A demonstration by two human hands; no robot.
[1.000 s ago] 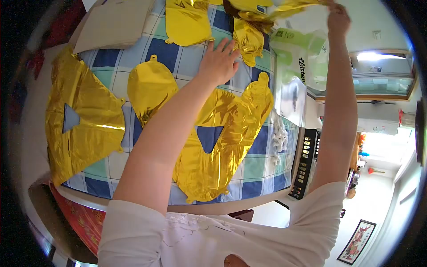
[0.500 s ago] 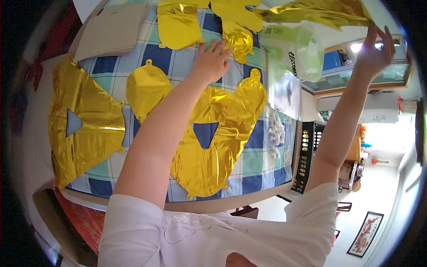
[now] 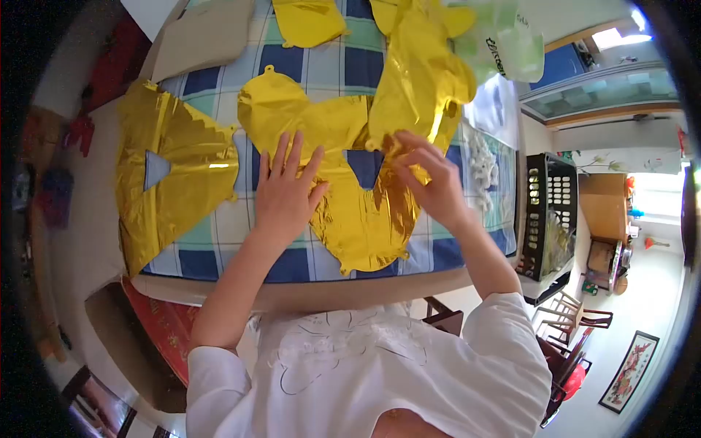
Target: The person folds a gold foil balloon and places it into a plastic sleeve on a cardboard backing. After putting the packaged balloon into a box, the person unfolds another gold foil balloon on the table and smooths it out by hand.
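My left hand (image 3: 286, 193) lies spread with fingers apart, over the left edge of a flat gold foil balloon (image 3: 358, 230) that has a cut-out opening in its middle. My right hand (image 3: 432, 179) pinches the near end of another gold foil balloon (image 3: 420, 73), stretched away from me and covering the right arm of the first one. To the left lies a gold foil balloon (image 3: 193, 171) shaped like a letter A, with a small opening. Farther back is one more gold foil piece (image 3: 310, 20).
A checked tablecloth (image 3: 197, 264) covers the table. Brown paper or card (image 3: 204, 36) lies at the back left. At the right are a green and white plastic bag (image 3: 504, 44), white string-like material (image 3: 482, 168) and a black crate (image 3: 537, 219) beside the table.
My right hand has come down from the far upper right, bringing the gold foil balloon over the middle one. My left hand has drawn back toward me from the far pieces.
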